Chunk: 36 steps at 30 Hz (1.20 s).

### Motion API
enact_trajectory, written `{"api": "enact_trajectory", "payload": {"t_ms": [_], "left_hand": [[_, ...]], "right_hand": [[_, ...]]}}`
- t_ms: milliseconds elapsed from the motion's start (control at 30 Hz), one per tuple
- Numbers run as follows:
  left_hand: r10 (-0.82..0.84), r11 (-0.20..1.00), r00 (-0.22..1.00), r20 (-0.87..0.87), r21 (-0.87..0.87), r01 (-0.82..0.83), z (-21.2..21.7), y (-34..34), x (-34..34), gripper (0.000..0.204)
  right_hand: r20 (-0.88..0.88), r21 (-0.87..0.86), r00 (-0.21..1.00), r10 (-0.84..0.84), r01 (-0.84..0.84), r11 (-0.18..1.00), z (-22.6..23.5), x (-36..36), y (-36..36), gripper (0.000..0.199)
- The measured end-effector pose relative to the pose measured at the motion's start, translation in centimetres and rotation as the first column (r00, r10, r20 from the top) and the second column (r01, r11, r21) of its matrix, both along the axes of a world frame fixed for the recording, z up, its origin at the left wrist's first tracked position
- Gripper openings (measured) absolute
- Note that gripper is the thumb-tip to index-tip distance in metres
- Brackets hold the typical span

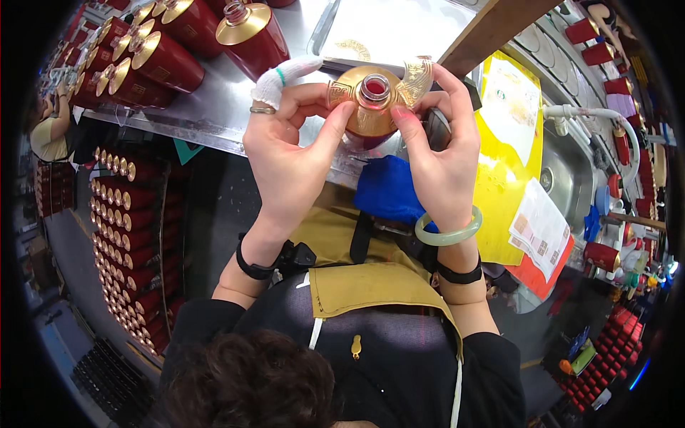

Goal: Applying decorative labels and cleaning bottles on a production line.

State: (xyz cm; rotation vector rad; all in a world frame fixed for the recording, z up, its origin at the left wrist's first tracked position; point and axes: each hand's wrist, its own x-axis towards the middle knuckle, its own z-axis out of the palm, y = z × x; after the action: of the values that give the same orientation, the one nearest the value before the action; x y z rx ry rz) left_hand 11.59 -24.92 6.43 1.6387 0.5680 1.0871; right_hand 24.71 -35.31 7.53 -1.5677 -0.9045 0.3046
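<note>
- You are holding a dark red bottle with a gold shoulder (367,123) upright at the near edge of the metal table (214,114), its open neck facing up between your two hands.
- You are apparently fitting a patterned gold strip (416,82) around that shoulder; this is a judgement from how the strip is lying.
- The next move is probably calling for even pressure, with the thumbs smoothing the strip flat while its raised right end is being kept in line.
- Your left hand (289,153) is grasping the strip's left side, thumb pressing near the neck and curled fingers meeting it from outside; its index finger, wearing a white sleeve (270,88), is pointing outward, clear of the bottle.
- Your right hand (444,160) is standing partly open, thumb tip pressing the shoulder's right side and index finger backing the strip's curling end.
- Whether the strip is already sticking along its middle, I cannot tell.
- Beyond the bottle, a similar curved gold piece (351,48) is lying in a pale tray (421,36); more red bottles (260,46) are standing at upper left.
</note>
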Motion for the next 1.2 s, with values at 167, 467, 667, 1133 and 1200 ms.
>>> {"api": "enact_trajectory", "payload": {"t_ms": [167,467,667,1133,1200], "left_hand": [[-0.019,0.996,0.997,0.076,-0.084,0.026,-0.39,0.4,0.02,0.054],[-0.004,0.988,0.992,0.124,-0.15,0.023,-0.43,0.6,0.15,0.054],[-0.007,0.983,0.997,0.079,-0.181,0.022,-0.57,0.82,0.05,0.035],[-0.016,0.985,0.997,0.077,-0.173,0.029,-0.32,0.87,0.16,0.035],[-0.018,0.985,0.997,0.082,-0.171,0.032,-0.3,0.84,0.2,0.037]], "right_hand": [[0.022,-0.004,1.0,-0.019,0.019,1.0,-0.05,-0.1,0.18,0.048],[0.056,-0.024,0.998,-0.03,0.031,0.999,0.14,-0.09,0.27,0.048],[0.033,-0.028,0.999,-0.028,0.029,0.999,0.37,-0.13,0.31,0.048],[0.014,-0.018,1.0,-0.007,0.008,1.0,0.32,-0.05,0.37,0.049],[0.01,-0.025,1.0,-0.01,0.01,1.0,0.37,-0.06,0.35,0.049]]}}
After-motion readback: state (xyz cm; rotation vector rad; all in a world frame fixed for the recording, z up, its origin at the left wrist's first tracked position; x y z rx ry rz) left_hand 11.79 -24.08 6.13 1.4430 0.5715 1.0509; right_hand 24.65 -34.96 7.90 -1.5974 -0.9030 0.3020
